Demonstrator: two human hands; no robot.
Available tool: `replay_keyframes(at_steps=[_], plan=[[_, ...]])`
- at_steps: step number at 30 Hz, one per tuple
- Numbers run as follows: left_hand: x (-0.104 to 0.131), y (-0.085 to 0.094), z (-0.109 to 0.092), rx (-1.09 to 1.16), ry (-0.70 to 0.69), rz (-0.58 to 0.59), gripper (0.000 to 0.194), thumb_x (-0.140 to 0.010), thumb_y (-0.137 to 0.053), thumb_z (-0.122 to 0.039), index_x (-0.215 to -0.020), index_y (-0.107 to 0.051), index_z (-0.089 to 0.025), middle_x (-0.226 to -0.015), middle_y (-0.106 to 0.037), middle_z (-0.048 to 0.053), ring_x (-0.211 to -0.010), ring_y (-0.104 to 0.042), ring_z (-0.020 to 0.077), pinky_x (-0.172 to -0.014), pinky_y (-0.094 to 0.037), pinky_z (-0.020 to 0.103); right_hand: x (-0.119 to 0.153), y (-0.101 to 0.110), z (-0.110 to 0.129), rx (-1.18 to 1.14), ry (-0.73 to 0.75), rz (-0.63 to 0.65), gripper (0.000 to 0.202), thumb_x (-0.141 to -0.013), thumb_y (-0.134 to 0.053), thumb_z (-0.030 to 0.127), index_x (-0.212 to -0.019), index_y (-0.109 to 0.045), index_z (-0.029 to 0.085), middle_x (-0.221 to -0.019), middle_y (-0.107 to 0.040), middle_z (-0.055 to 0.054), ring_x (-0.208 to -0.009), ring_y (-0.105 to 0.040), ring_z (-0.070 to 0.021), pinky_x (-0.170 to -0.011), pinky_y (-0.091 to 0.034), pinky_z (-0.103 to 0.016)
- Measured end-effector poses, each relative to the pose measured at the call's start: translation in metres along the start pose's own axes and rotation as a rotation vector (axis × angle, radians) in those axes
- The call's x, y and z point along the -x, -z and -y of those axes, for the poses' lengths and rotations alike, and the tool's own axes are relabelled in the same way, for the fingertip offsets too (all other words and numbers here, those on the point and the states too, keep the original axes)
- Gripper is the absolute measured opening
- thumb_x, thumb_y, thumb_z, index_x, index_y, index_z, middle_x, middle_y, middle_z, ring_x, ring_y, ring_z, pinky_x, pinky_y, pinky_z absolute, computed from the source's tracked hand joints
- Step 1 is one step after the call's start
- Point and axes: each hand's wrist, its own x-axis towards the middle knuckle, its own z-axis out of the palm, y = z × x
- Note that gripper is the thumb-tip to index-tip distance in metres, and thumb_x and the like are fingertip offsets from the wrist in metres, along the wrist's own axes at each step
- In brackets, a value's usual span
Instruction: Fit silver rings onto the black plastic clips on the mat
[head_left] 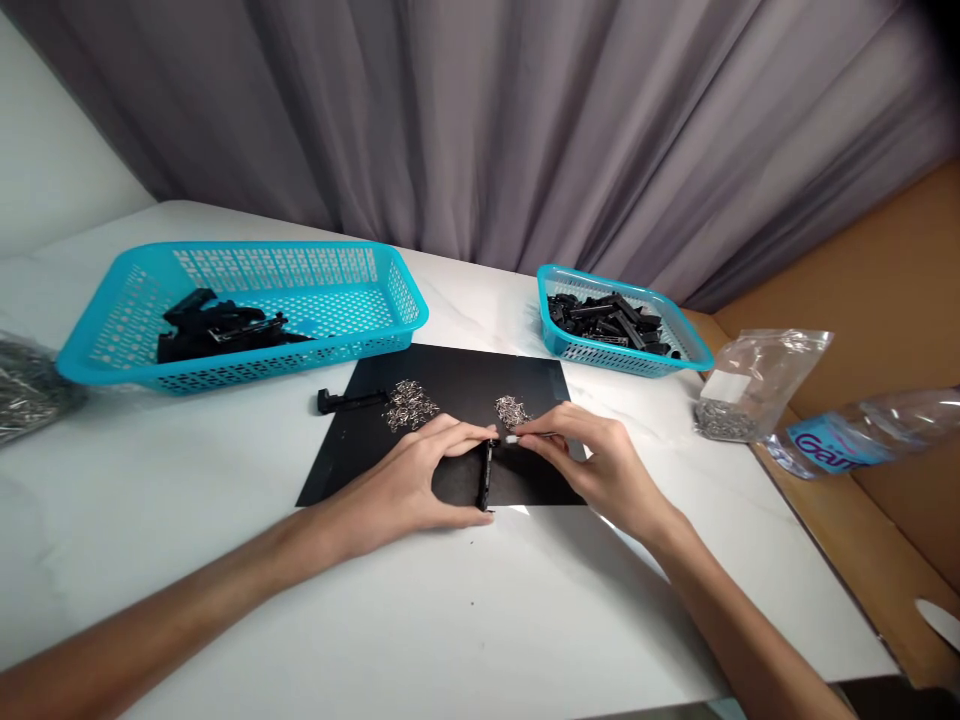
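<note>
Between the thumb and fingers of my left hand [409, 480] a slim black plastic part [486, 478] is gripped at its two ends, over the near edge of a black mat [465, 375]. My right hand [592, 460] pinches a thin tool with a pale tip [512, 439], close beside the part's far end; its exact kind is too small to tell. Just beyond the right fingertips lies a small pile of metal pieces [512, 411]. A larger pile of similar metal pieces [409, 405] is beyond my left hand, touching another black plastic part [349, 402].
A large blue basket [300, 358] at the back left holds several black parts. The smaller blue basket [622, 360] at the back right holds many more. Bags of metal pieces [727, 415] stand at both sides, and a plastic bottle [840, 440] lies at the right.
</note>
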Motion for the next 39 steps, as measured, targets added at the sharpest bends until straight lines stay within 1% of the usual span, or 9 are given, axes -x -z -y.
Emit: replay_keyframes(at_steps=[6,14,18,20,23,26,29,34,39], plan=[[-0.001,-0.002,0.004,-0.012,-0.016,-0.016,0.071,-0.074,-0.085,-0.044,-0.139,-0.058,-0.030,-0.132,-0.060,0.003,-0.126,-0.061,0.0267,-0.114,-0.047,0.042,-0.001,-0.014,0.001,0.053,0.095,-0.008,0.013,-0.096,-0.066,0.014,-0.104,-0.076,0.016,-0.081,-0.069,-0.004,-0.071,-0.056,-0.0160,-0.064,-0.049,-0.029],[-0.003,-0.002,0.002,-0.001,-0.042,-0.022,0.071,-0.073,-0.085,-0.042,-0.138,-0.061,-0.028,-0.128,-0.062,0.004,-0.122,-0.063,0.0271,-0.112,-0.049,0.043,0.004,-0.022,-0.004,0.125,0.181,-0.015,0.019,-0.101,-0.055,0.011,-0.105,-0.072,0.016,-0.083,-0.068,-0.006,-0.075,-0.053,-0.0181,-0.065,-0.050,-0.032],[-0.003,0.000,0.001,-0.046,-0.039,0.008,0.070,-0.078,-0.081,-0.045,-0.142,-0.057,-0.029,-0.132,-0.062,0.004,-0.124,-0.061,0.0272,-0.111,-0.049,0.044,0.006,-0.029,-0.008,0.101,0.218,-0.002,0.021,-0.103,-0.051,0.011,-0.105,-0.071,0.016,-0.091,-0.072,-0.008,-0.081,-0.057,-0.0195,-0.070,-0.053,-0.033],[-0.001,0.001,0.001,-0.067,-0.032,0.012,0.071,-0.080,-0.079,-0.047,-0.144,-0.054,-0.030,-0.137,-0.061,0.003,-0.129,-0.059,0.0280,-0.113,-0.048,0.045,0.006,-0.027,-0.009,0.101,0.184,-0.017,0.020,-0.102,-0.053,0.012,-0.104,-0.072,0.017,-0.088,-0.072,-0.008,-0.080,-0.059,-0.0194,-0.070,-0.053,-0.033],[0.002,0.001,0.001,-0.090,-0.024,-0.005,0.069,-0.078,-0.080,-0.045,-0.141,-0.055,-0.030,-0.140,-0.062,0.002,-0.134,-0.056,0.0293,-0.118,-0.045,0.047,0.005,-0.016,-0.009,0.124,0.044,-0.057,0.015,-0.100,-0.059,0.018,-0.100,-0.074,0.019,-0.081,-0.070,-0.005,-0.075,-0.059,-0.0188,-0.066,-0.051,-0.033],[0.004,-0.002,0.001,-0.037,-0.043,-0.052,0.068,-0.076,-0.080,-0.038,-0.138,-0.053,-0.029,-0.139,-0.061,0.001,-0.130,-0.061,0.0260,-0.117,-0.048,0.042,0.004,-0.005,-0.009,0.041,-0.095,-0.078,0.013,-0.099,-0.063,0.024,-0.099,-0.075,0.021,-0.088,-0.073,-0.005,-0.077,-0.064,-0.0180,-0.071,-0.052,-0.032],[0.005,-0.005,0.002,0.018,-0.098,-0.100,0.074,-0.076,-0.079,-0.033,-0.144,-0.048,-0.029,-0.140,-0.057,0.002,-0.125,-0.064,0.0224,-0.115,-0.051,0.037,0.004,-0.002,-0.008,-0.033,-0.161,-0.037,0.014,-0.099,-0.062,0.028,-0.099,-0.076,0.022,-0.094,-0.075,-0.005,-0.081,-0.067,-0.0180,-0.075,-0.053,-0.032],[0.003,-0.004,0.003,0.003,-0.129,-0.123,0.059,-0.078,-0.080,-0.038,-0.132,-0.060,-0.025,-0.126,-0.060,0.003,-0.116,-0.067,0.0206,-0.113,-0.054,0.035,0.004,-0.010,-0.005,-0.081,-0.139,-0.021,0.016,-0.099,-0.062,0.029,-0.101,-0.076,0.023,-0.094,-0.075,-0.005,-0.082,-0.067,-0.0180,-0.075,-0.054,-0.033],[0.003,-0.001,0.002,-0.053,-0.065,-0.126,0.065,-0.073,-0.083,-0.046,-0.130,-0.062,-0.024,-0.129,-0.067,0.004,-0.118,-0.068,0.0259,-0.114,-0.053,0.042,0.002,-0.017,-0.002,-0.083,-0.063,-0.062,0.013,-0.099,-0.062,0.026,-0.102,-0.074,0.021,-0.091,-0.073,-0.005,-0.081,-0.067,-0.0175,-0.073,-0.054,-0.032]])
